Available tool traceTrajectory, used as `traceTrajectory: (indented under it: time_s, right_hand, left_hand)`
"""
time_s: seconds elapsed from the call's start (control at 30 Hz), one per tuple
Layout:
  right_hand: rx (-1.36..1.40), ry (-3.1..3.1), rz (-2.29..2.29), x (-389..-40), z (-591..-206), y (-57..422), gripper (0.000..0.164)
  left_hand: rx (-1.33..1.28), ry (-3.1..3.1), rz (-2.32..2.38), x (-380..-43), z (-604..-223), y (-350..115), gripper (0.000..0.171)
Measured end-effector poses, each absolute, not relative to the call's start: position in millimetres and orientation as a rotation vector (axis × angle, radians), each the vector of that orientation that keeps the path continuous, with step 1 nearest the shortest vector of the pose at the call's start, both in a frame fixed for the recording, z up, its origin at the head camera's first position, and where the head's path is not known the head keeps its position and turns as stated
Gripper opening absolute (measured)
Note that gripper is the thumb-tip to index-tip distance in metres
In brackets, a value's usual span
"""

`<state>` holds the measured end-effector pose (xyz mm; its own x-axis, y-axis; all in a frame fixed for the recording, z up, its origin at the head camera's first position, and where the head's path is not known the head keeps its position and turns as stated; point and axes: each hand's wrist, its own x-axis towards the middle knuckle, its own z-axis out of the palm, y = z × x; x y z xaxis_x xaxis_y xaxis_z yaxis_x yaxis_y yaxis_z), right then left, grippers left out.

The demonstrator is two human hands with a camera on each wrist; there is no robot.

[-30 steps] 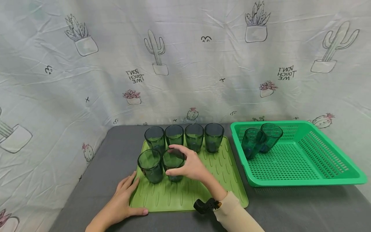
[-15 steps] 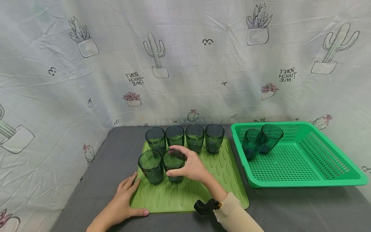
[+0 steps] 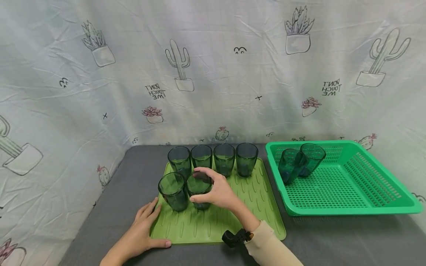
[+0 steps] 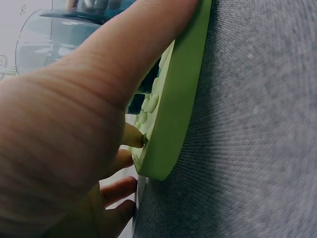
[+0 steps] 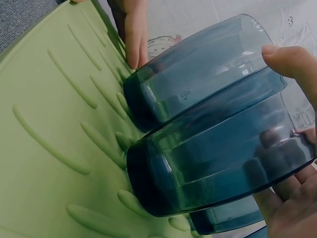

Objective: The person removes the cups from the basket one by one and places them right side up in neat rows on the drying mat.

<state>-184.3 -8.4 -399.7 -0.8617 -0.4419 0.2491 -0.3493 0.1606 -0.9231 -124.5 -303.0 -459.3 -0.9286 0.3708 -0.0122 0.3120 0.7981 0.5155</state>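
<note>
My right hand (image 3: 219,190) grips a dark green drinking glass (image 3: 199,187) near its rim, thumb in front and fingers behind. This glass stands upright on a light green ridged mat (image 3: 189,231). Right beside it, to the left, is another upright glass (image 3: 176,195); the right wrist view shows the held glass (image 5: 213,158) against its neighbour (image 5: 198,79). My left hand (image 3: 141,231) rests at the mat's front left corner, thumb along the front edge and fingers at the left edge. In the left wrist view the thumb hides part of the mat's raised rim (image 4: 178,114).
Behind stands a row of several like glasses (image 3: 224,159) along the mat's far edge. On the right is a green perforated basket (image 3: 352,211) with two glasses (image 3: 287,168) leaning together inside. A patterned curtain (image 3: 216,66) hangs behind the grey tabletop (image 3: 110,195).
</note>
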Motion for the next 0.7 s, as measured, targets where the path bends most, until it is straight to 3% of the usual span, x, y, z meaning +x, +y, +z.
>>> traceTrajectory:
  time_s: [0.27,0.7]
  right_hand:
    - [-0.817,2.344,-1.807,-198.8,-423.6,-5.6,0.077]
    - [-0.889,2.448,-1.611,-191.6,-401.1,4.8,0.098]
  left_hand:
    - [0.553,2.876,0.788,-124.9,-457.6,-302.1,0.117]
    - [0.552,2.867,0.811,-125.9,-461.0,-303.0,0.117]
